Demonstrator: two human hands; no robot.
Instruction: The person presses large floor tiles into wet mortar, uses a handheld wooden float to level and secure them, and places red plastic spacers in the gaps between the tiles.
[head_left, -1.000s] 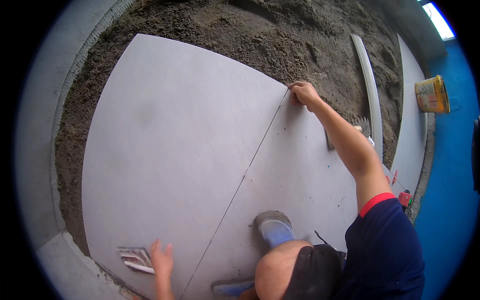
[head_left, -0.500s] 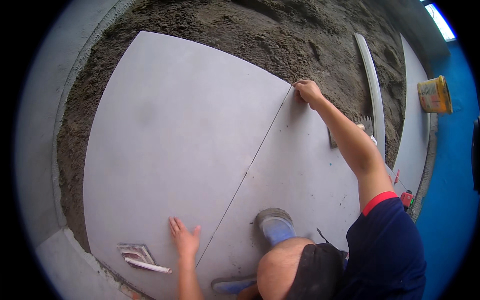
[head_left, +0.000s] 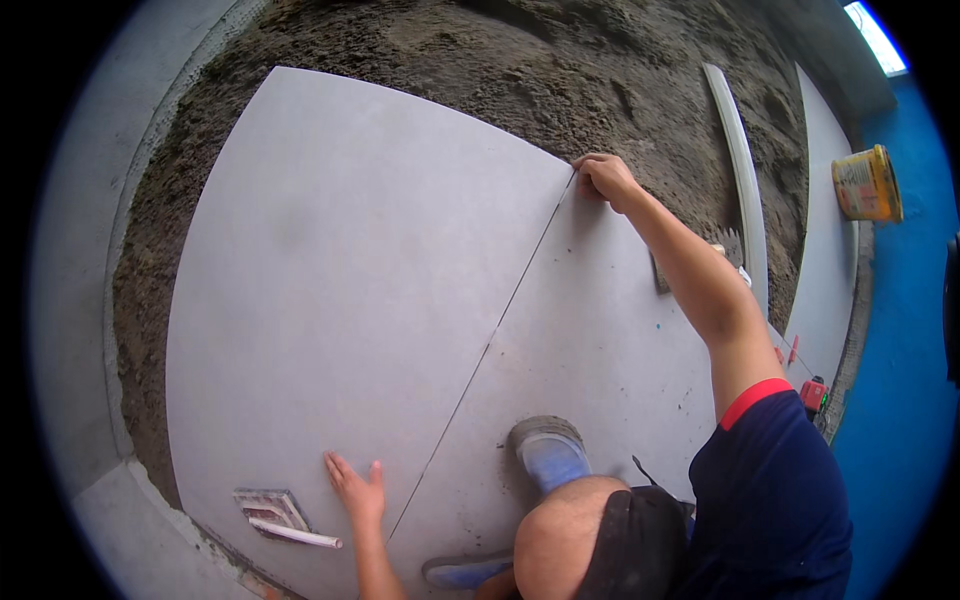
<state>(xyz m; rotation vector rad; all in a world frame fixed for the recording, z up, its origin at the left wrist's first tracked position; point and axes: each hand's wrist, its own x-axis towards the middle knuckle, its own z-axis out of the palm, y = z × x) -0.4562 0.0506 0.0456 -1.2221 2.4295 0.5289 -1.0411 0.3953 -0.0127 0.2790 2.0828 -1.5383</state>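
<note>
A large pale grey tile [head_left: 330,260] lies beside a second grey tile [head_left: 590,340] along a thin seam. At the seam's far end, the fingers of my right hand [head_left: 603,183] are curled on the tile edge. Low on the left tile my left hand [head_left: 355,485] rests with fingers spread, holding nothing. A flat float [head_left: 268,508] with a white bar handle lies left of it. A notched trowel [head_left: 662,270] is partly hidden behind my right arm. My boot [head_left: 550,455] is on the right tile.
Rough mortar [head_left: 470,60] surrounds the tiles' far and left sides. A grey wall [head_left: 80,300] bounds the left. On the right are a long white straightedge [head_left: 740,170], a tile strip [head_left: 825,250], a yellow bucket [head_left: 865,185], a red device [head_left: 812,398] and a blue surface [head_left: 905,350].
My left hand has moved rightward and up from beside the float, then slightly left, and now lies flat on the tile. My right hand stays at the seam's far end.
</note>
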